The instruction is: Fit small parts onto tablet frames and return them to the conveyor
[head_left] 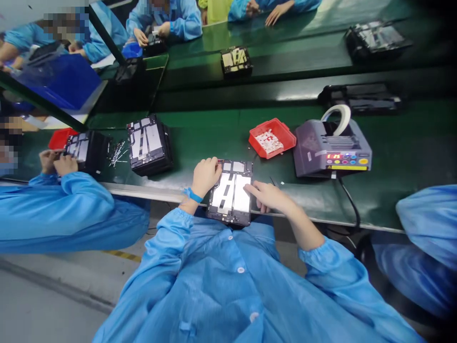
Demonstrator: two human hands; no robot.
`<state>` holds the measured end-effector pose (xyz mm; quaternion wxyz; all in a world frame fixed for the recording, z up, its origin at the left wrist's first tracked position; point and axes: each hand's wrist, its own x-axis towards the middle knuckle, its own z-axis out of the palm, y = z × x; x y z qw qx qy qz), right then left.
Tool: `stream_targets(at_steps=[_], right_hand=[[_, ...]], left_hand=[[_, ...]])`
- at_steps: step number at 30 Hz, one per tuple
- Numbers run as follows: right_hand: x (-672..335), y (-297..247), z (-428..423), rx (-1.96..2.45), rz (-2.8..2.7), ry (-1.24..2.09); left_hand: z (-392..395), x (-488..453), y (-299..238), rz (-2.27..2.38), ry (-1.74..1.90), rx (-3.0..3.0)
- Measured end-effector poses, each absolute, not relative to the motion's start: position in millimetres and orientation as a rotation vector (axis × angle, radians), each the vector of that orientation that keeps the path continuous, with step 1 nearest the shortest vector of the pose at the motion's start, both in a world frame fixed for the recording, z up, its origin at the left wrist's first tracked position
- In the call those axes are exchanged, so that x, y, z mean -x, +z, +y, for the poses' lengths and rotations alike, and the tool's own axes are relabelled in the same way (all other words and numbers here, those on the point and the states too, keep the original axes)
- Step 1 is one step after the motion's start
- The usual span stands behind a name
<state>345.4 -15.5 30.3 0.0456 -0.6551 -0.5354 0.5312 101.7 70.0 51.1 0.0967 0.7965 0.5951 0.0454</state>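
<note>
A black open tablet chassis (pixel 232 193) with white panels inside lies at the near edge of the green belt (pixel 214 136). My left hand (pixel 205 177) is curled closed at its top-left corner and holds it there. My right hand (pixel 269 196) rests at the chassis's right edge, index finger stretched out and pressing on the white panel, the other fingers curled under. A blue band circles my left wrist.
A stack of similar chassis (pixel 150 144) stands to the left, next to scattered small white parts (pixel 117 153). A red tray (pixel 272 137) of small pieces and a grey tape dispenser (pixel 331 147) sit to the right. Co-workers in blue coats work left, right and across.
</note>
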Motion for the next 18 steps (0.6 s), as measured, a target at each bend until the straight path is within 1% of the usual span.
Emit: stream_targets(at_steps=[2,4,7,10,14,18], right_hand=[[-347.6,35.4,-10.7,2.041,-1.824,1.505],[-348.7,38.1,-7.8,2.099,-1.933,1.251],[-345.9,36.1,-3.6,2.095,-1.846,0.907],[-332.5,25.9,6.2,1.877,-1.722,0.835],[-300.4,7.5,27.9,1.563,-1.728,0.763],[-271.1,-1.9,45.2,1.554,-1.754,0.723]], left_hand=[[71.0,-109.7,52.0,1.806,0.057,-2.387],[72.9,-114.8,51.1,1.837,0.017,-2.398],[74.7,-117.1,48.3,1.868,0.04,-2.411],[72.2,-116.5,45.1,1.907,0.157,-2.384],[63.7,-115.0,37.9,1.969,0.363,-2.28],[56.3,-113.4,25.9,1.987,0.611,-2.13]])
